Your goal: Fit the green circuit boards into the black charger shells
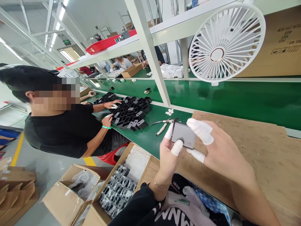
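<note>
A small grey rectangular casing (183,135) with a black edge is held up in front of me over the bench. My left hand (169,153) pinches its left end, the thumb lying on the grey face near a dark round notch. At the right end, my right hand (218,147) grips the casing, one fingertip at the upper corner and another along the lower edge. White finger cots cover the fingertips of both hands. Just behind the casing, pliers (162,128) with pale handles lie on the green bench. Small white round pieces (169,112) are scattered beyond them.
Brown board (235,166) covers the bench at right. A white fan (217,55) hangs from the shelf frame. At left, a co-worker (63,125) handles a pile of black casings (130,113). An open carton (110,210) of wrapped parts stands below, left of me.
</note>
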The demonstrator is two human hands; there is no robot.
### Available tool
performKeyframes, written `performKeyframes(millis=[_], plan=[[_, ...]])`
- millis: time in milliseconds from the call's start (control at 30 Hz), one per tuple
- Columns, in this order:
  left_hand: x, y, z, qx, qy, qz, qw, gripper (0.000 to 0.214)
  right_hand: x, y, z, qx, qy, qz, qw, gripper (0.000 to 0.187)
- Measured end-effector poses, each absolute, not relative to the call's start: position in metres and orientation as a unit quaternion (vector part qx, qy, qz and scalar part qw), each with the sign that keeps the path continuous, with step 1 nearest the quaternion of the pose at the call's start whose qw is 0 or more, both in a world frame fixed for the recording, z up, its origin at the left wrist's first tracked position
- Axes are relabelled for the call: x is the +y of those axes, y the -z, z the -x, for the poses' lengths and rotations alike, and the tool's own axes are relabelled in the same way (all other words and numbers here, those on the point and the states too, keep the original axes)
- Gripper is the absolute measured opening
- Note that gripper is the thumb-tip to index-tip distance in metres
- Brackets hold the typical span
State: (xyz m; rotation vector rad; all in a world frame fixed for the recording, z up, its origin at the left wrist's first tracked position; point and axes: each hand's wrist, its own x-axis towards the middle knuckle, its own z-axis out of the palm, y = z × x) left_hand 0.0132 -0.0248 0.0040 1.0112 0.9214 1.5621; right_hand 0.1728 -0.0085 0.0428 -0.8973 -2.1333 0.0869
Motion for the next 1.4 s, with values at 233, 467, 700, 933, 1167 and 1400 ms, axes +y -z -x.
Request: performKeyframes(millis=[233,467,700,933,1167,1400], plan=[[-0.019,0.005,-0.011,0.413,-0.652,-0.488,0.407,0.097,0.018,-0.012,-0.153,-0.813,-0.315,0.281,0.402,0.087],[-0.009,0.003,0.019,0.445,-0.520,-0.553,0.476,0.090,0.031,-0.018,-0.184,-0.845,-0.310,0.273,0.340,0.091],[-0.008,0.000,0.028,0.399,-0.385,-0.709,0.435,0.075,0.028,-0.034,-0.186,-0.873,-0.323,0.207,0.302,0.043],[-0.007,0.003,0.027,0.410,-0.358,-0.746,0.384,0.082,0.023,-0.036,-0.186,-0.773,-0.395,0.227,0.441,0.013],[-0.002,0.025,0.013,0.434,-0.539,-0.629,0.354,0.079,0.033,-0.012,-0.151,-0.626,-0.511,0.326,0.491,0.065],[0.012,0.039,0.005,0.512,-0.606,-0.574,0.201,0.077,0.041,0.007,-0.110,-0.465,-0.748,0.268,0.390,0.068]])
